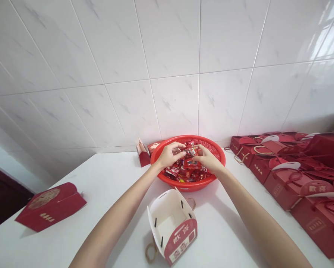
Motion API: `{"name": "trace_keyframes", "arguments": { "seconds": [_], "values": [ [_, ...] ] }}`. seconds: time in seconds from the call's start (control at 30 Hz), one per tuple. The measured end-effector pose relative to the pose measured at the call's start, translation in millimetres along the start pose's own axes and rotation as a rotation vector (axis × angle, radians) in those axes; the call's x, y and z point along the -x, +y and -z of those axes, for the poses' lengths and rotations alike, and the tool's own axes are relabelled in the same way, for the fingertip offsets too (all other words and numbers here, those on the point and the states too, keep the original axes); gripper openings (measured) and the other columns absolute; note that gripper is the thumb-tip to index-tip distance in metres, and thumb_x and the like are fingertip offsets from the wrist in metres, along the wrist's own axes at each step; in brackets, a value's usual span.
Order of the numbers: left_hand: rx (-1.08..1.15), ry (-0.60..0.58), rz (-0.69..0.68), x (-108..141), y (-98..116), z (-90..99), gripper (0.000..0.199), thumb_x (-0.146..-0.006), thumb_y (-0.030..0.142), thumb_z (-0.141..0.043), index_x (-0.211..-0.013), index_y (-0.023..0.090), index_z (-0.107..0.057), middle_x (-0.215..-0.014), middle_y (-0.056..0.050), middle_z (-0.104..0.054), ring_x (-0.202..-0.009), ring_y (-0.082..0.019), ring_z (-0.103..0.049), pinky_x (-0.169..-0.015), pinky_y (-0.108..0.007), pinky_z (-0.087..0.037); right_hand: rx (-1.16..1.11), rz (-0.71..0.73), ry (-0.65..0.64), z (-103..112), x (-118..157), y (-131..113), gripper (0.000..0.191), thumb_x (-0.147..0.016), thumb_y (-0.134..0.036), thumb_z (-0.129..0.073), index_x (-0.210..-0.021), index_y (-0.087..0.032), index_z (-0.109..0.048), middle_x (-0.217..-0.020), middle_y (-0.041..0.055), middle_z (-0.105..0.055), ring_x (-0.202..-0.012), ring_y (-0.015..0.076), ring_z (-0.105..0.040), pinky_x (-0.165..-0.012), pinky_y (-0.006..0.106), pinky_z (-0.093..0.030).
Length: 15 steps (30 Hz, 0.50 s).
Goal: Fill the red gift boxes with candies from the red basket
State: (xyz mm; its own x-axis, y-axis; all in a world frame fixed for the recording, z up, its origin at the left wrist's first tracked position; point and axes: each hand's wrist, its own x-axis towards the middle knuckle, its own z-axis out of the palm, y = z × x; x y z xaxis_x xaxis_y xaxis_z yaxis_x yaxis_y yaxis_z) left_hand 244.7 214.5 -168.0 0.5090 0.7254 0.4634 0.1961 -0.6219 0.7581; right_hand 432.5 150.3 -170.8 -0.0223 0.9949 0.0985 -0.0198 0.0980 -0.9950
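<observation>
- Open box, lower centre of the frame: probably light, stiff; hold by the sides.
- Left hand and right hand, centre: apart, both curved at candies; gripping, I cannot tell.
- Candies, inside basket: likely light, slippery; pinch the ends.

Small wrapped packets, mostly glossy red with white patches and a touch of yellow, lie loose at mixed angles, jumbled and overlapping, in a heap within the rim of the red basket, near the back edge of the tabletop.
</observation>
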Motion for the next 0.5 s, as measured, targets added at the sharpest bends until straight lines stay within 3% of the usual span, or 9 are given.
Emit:
{"name": "trace_keyframes", "arguments": {
  "seconds": [0.13, 0.37, 0.5],
  "values": [
    [0.139, 0.025, 0.090, -3, -2, 2.2, 0.033, -0.075, 0.043, -0.072, -0.092, 0.015, -0.066, -0.089, -0.004, -0.072, -0.072, -0.017, -0.069, -0.072, -0.032, -0.058, -0.061, 0.002, 0.007, -1, 0, -2, 0.041, -0.056, -0.017, -0.062, -0.096, -0.024, -0.055, -0.072, -0.0047, -0.064, -0.065, 0.0167, -0.062, -0.057, 0.028, -0.049],
    [0.135, -0.019, 0.100, -1, 8, 0.3, 0.038, -0.073, 0.048, -0.074, -0.093, 0.016, -0.072, -0.089, -0.005, -0.075, -0.076, -0.019, -0.070, -0.072, -0.031, -0.058, -0.120, 0.024, 0.014, -3, 3, -5, 0.043, -0.056, -0.019, -0.064, -0.098, -0.025, -0.055, -0.084, -0.0020, -0.068, -0.077, 0.0208, -0.067, -0.060, 0.030, -0.053],
    [0.218, -0.061, 0.149, -1, 9, 0.6, 0.041, -0.071, 0.051, -0.076, -0.092, 0.016, -0.070, -0.090, -0.004, -0.075, -0.073, -0.018, -0.071, -0.071, -0.032, -0.059, -0.139, 0.072, 0.097, -3, 4, -7, 0.040, -0.058, -0.022, -0.068, -0.096, -0.024, -0.056, -0.089, -0.0011, -0.069, -0.081, 0.0207, -0.067, -0.069, 0.033, -0.056]
  ]
}}
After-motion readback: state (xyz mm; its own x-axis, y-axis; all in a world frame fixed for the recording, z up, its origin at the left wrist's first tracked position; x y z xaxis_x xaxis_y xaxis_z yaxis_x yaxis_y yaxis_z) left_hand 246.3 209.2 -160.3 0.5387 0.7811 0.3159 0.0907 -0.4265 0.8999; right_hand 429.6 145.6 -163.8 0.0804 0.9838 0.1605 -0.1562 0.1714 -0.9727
